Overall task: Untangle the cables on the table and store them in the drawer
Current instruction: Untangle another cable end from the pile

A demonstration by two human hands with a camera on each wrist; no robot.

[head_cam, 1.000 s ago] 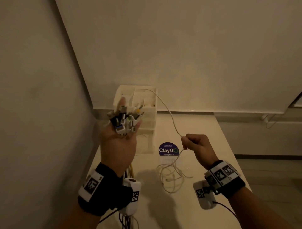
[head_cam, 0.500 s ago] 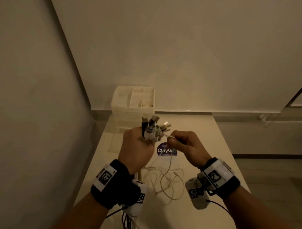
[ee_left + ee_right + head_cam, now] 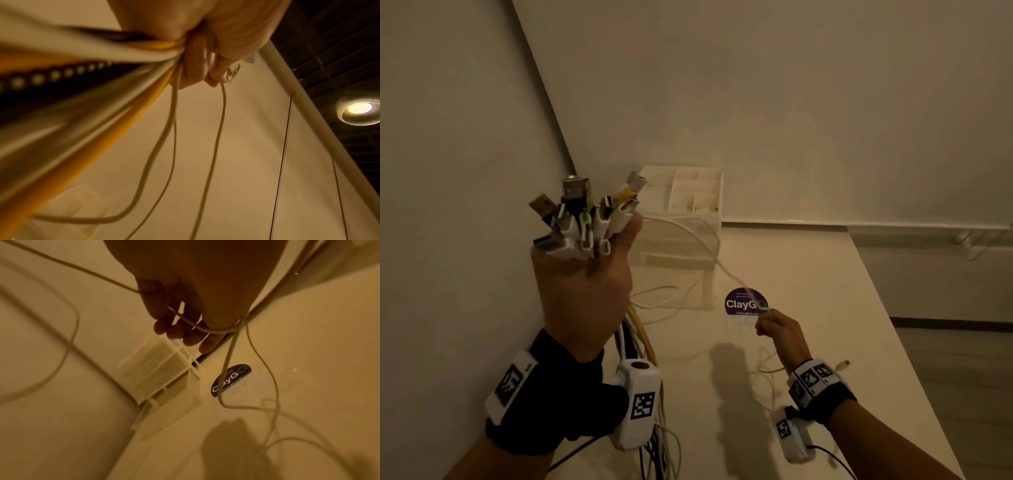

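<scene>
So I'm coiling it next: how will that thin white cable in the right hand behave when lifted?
Likely floppy: the white cable sags between the left hand and right hand. Probably light, being thin. Its loose loops may snag.

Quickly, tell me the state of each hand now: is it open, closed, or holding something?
Left hand: closed, gripping the bundle of cables just below their plugs.
Right hand: closed, pinching one thin white cable.

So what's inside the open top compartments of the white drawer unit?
The drawer unit shows only pale dividers and walls; no cable is visible in its top compartments. Their floors are hidden by the front walls, and the cable bundle covers the near-left corner.
</scene>
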